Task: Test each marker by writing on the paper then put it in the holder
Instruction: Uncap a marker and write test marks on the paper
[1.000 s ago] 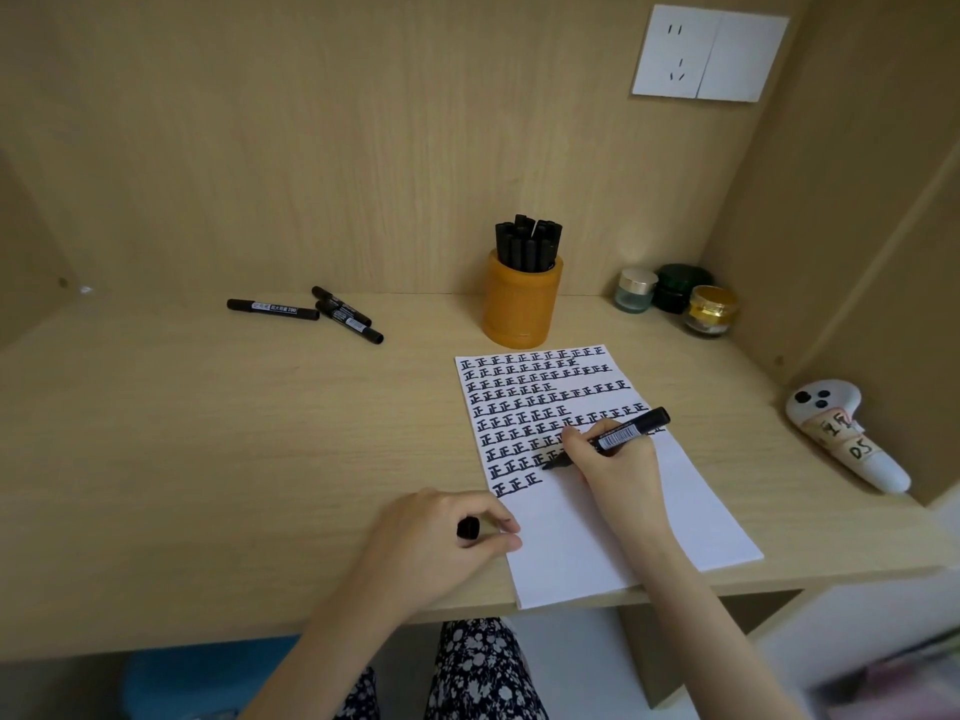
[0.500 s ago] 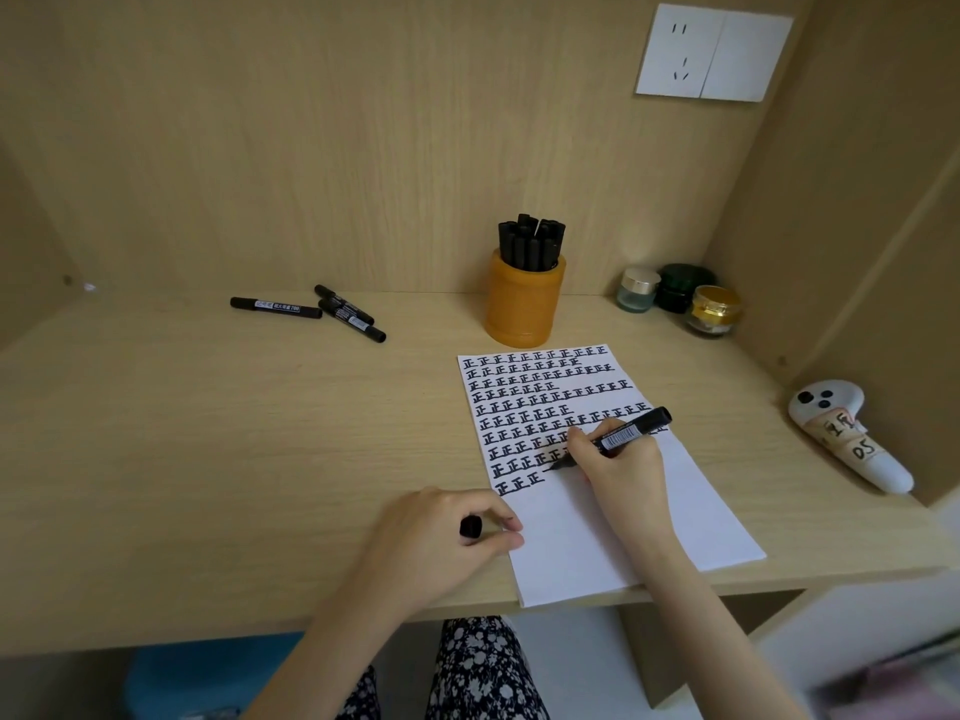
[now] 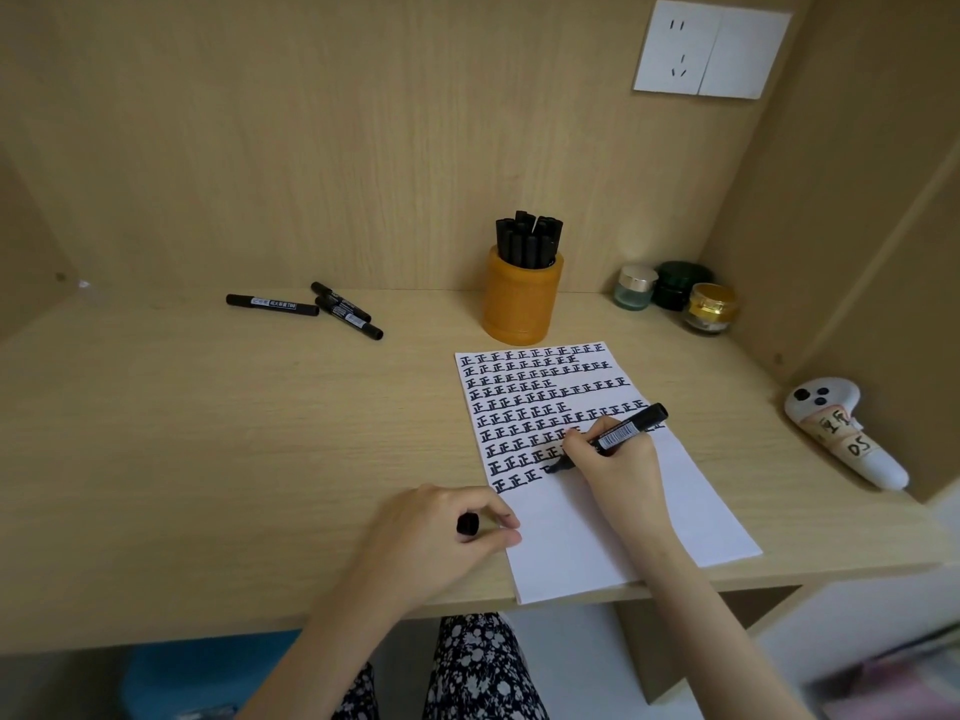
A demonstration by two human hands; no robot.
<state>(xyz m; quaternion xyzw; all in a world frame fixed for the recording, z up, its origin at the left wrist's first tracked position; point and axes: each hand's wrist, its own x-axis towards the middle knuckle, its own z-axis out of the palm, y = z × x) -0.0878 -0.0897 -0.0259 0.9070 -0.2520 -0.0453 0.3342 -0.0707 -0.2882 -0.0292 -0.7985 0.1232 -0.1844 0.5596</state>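
Writing is the step in hand: the right hand (image 3: 618,459) grips a black marker (image 3: 615,436) with fingers and thumb curled round its barrel, and the nib is down on the paper (image 3: 623,532) at the end of a lower row of characters. The marker's long axis runs from the nib at 8 o'clock up to the tail at 2 o'clock, tilted low over the sheet.

The left hand (image 3: 431,537) rests on the tabletop (image 3: 208,433) just beside the paper's left edge. It pinches a small black piece, by its look the marker's cap (image 3: 467,524), between thumb and fingertips.

The coming move turns on two bearings:
- **Cap:** it lies near the nib, at roughly 7 o'clock from it, so the nib end already points toward it and capping should need only a short closing of the two hands.
- **Holder:** the orange holder (image 3: 522,298) stands well apart at about 11 o'clock from the right hand, already crowded with stored markers (image 3: 529,241). The right hand is the nearer one for the drop.

Three loose markers (image 3: 322,306) lie far off at 10 o'clock from the left hand, which is the nearer hand to them.
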